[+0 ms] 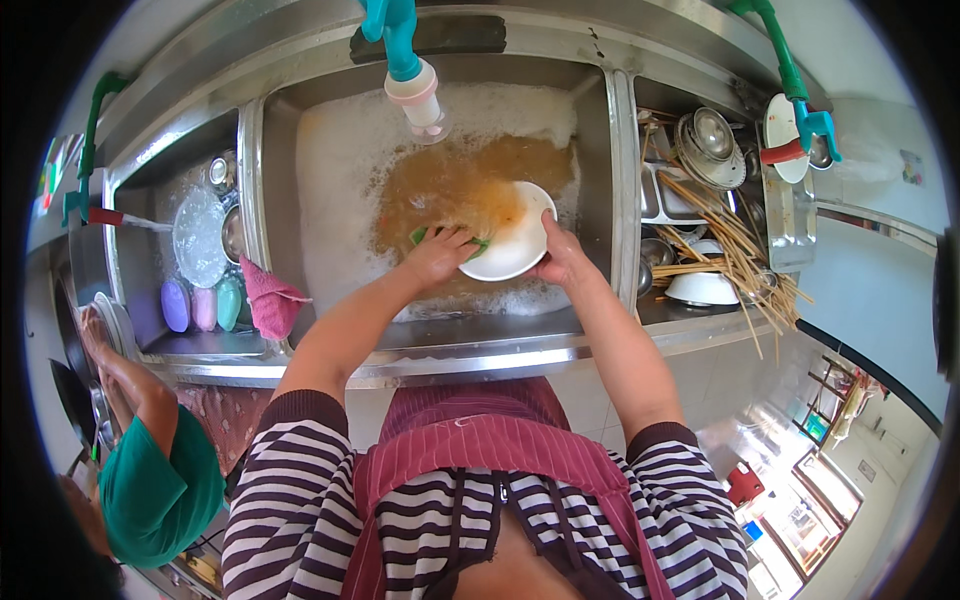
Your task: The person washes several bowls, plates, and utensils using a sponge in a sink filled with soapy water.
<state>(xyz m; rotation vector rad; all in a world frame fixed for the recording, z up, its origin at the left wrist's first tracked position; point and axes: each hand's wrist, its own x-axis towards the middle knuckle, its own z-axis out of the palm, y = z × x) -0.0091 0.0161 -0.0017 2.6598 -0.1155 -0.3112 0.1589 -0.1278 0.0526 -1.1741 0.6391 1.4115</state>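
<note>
A white bowl (514,244) is tilted at the surface of cloudy brown, foamy water in the middle basin of a steel sink (450,341). My right hand (559,251) grips its right rim, thumb on the rim and fingers beneath. My left hand (441,257) lies over a green scouring pad (478,247) at the bowl's left edge; the pad shows on both sides of the fingers. Above the water hangs a teal tap (401,45) with a clear-tipped nozzle.
The left basin holds a bowl under running water and several coloured dishes (175,306). A pink cloth (274,300) drapes the divider. Chopsticks (739,255), bowls and a divided steel tray (675,196) crowd the right basin. A co-worker in a green top (161,487) stands at left.
</note>
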